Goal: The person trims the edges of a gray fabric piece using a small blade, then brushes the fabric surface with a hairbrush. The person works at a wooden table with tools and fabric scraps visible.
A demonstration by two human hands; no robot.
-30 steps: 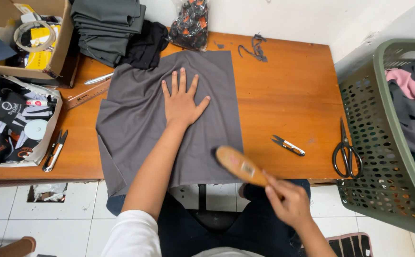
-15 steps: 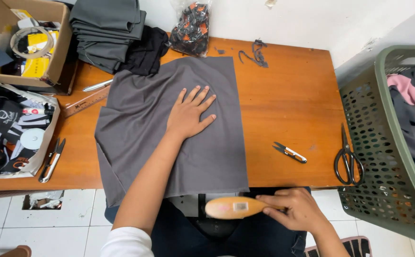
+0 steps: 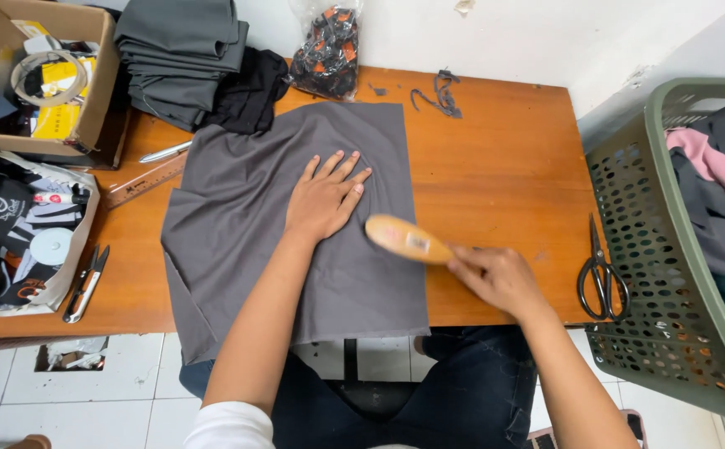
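A grey piece of fabric (image 3: pixel 238 216) lies spread on the wooden table (image 3: pixel 495 158), its near edge hanging over the front. My left hand (image 3: pixel 325 198) rests flat on the cloth with fingers spread. My right hand (image 3: pixel 499 278) grips the handle of a wooden brush (image 3: pixel 404 239), whose head is over the cloth's right edge, just right of my left hand.
Black scissors (image 3: pixel 602 273) lie at the table's right edge beside a green laundry basket (image 3: pixel 653 249) of clothes. Folded grey cloth (image 3: pixel 179 50), a black garment, a bag (image 3: pixel 329 41), a cardboard box (image 3: pixel 38 75), a ruler (image 3: pixel 142 181) and snips (image 3: pixel 86 283) sit left and back.
My right hand has brought the brush up from below the table's front edge onto the cloth. My left hand stayed pressed on the fabric, shifting slightly.
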